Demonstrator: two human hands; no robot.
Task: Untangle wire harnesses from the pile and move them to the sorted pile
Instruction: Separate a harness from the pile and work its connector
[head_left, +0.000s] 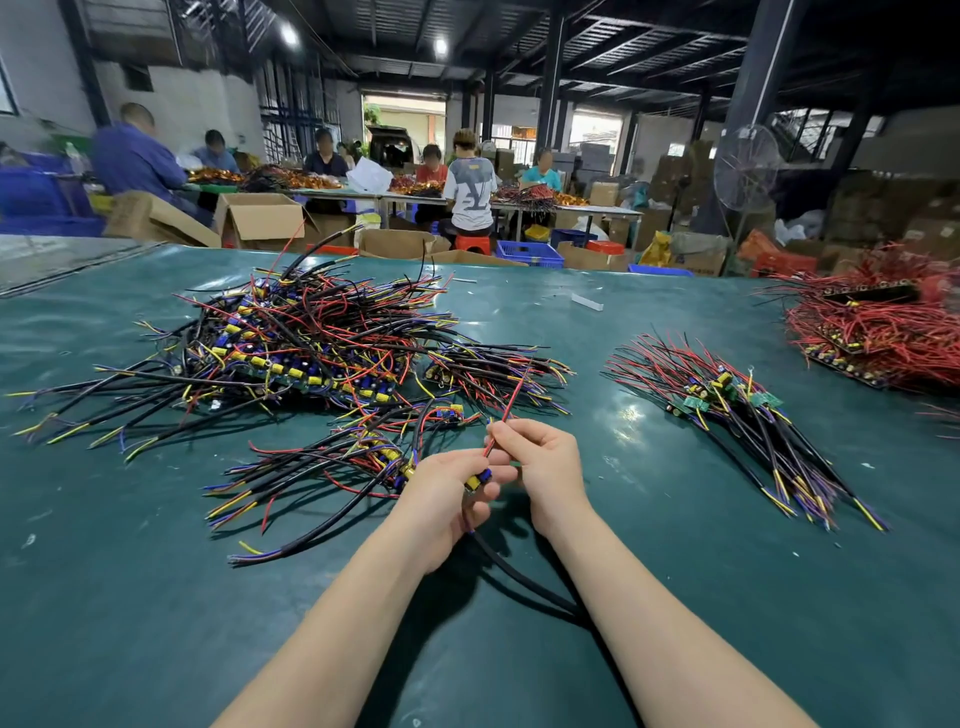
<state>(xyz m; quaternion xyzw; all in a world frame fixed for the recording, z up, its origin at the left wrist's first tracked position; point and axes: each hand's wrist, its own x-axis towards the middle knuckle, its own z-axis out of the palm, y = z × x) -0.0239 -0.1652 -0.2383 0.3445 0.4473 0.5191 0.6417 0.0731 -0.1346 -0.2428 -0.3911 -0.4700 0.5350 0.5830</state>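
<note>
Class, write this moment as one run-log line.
stage: untangling; left hand: holds harness; right hand: pinches red wire; sorted pile: at right; tangled pile: at left

I see a glossy, smooth green tabletop (649, 597) reflecting the lamps; the wire harness (498, 415) has shiny plastic insulation, and cardboard boxes (260, 218) behind look matt.

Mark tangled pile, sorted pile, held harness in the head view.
tangled pile (311, 338): head view, middle of the heap.
sorted pile (727, 400): head view, upper part of the wire bundle.
held harness (511, 402): head view, free stretch of its red wire.
</note>
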